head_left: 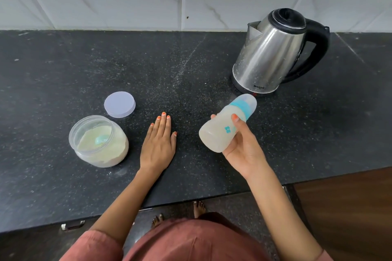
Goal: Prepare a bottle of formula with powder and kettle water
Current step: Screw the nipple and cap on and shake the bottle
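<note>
While right hand (241,146) grips capped baby bottle (214,135) round mid-body, tilted above table (63,70) near electric kettle (273,53), left hand (158,144) lies flat on table, fingers straight, holding nothing. Bottle full of cloudy liquid: likely fairly heavy. Plastic smooth, stiff, perhaps slick. Best hold: round waist, thumb opposing fingers. Open powder jar (98,141) at left, lid (119,104) just beside.

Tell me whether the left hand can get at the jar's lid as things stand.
Probably yes. The left hand lies flat on the counter, and the lid lies close ahead of it to the left, with only bare counter between. The open jar stands to the side, not across that path.
</note>
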`<state>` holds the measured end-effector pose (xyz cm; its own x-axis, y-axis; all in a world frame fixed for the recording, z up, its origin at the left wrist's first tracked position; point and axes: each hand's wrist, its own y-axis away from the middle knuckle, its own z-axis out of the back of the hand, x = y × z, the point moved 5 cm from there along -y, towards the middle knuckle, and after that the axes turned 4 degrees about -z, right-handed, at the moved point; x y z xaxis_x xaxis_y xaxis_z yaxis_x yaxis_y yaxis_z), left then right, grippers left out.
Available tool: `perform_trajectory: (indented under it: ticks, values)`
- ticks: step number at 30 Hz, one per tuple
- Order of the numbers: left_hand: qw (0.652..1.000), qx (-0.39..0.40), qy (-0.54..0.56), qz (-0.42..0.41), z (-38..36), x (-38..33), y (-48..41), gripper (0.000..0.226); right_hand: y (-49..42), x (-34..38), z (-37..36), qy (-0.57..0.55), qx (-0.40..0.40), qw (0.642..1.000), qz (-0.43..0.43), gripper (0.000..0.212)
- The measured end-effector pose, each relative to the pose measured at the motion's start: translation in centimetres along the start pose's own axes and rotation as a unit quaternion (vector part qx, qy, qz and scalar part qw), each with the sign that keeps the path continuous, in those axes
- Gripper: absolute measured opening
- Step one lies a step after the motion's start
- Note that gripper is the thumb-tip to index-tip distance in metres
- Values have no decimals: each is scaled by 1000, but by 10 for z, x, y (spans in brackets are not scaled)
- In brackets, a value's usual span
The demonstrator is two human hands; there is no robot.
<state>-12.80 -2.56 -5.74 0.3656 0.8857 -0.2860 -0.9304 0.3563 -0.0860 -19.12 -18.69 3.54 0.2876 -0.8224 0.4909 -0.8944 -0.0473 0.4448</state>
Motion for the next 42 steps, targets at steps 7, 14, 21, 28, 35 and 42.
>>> perform_trajectory:
  ticks: [7, 14, 21, 28, 35, 42]
  values:
    - [1000, -1, 8, 3, 0, 0, 0, 72, -6, -17, 1, -96, 44, 988, -115, 79]
    - [1000, -3, 3, 3, -1, 0, -1, 74, 10, 6, -14, 299, -48, 948, 99, 25]
    - [1000, -8, 5, 3, -1, 0, 0, 72, 15, 33, -20, 122, -78, 965, 218, 23]
    - [1000, -3, 3, 4, -1, 0, -1, 72, 19, 11, -8, 226, -83, 964, 113, 23]
    - [1000, -1, -2, 3, -2, 1, -1, 72, 18, 8, -6, 245, -93, 957, 122, 22]
    - [1000, -4, 2, 5, -2, 1, 0, 73, 8, 22, -7, 114, -117, 974, 159, 27]
